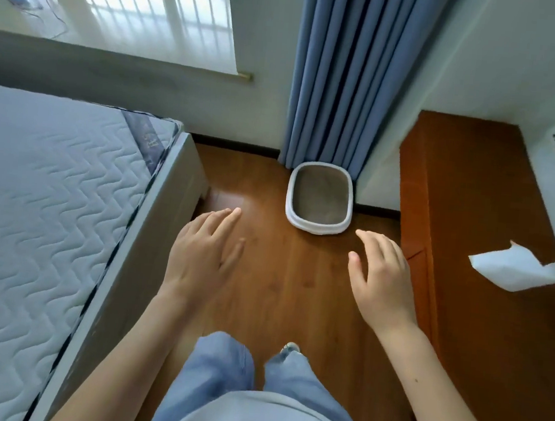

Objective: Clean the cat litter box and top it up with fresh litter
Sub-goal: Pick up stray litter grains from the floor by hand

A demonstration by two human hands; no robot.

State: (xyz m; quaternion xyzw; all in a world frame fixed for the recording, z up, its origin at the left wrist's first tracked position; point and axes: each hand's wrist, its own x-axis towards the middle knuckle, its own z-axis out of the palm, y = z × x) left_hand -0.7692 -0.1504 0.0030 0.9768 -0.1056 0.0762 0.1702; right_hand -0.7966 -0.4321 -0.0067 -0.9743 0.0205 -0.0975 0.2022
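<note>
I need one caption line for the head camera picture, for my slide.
Standing person, left hand and right hand open and empty, faces a white litter box on the wooden floor beside blue curtains.

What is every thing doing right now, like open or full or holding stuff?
Litter box: on the floor by the curtain, uncovered, litter inside.
Left hand: open, holding nothing.
Right hand: open, holding nothing.
Curtain: bunched together beside the window.
Tissue: sticking out over the wooden cabinet.
</note>
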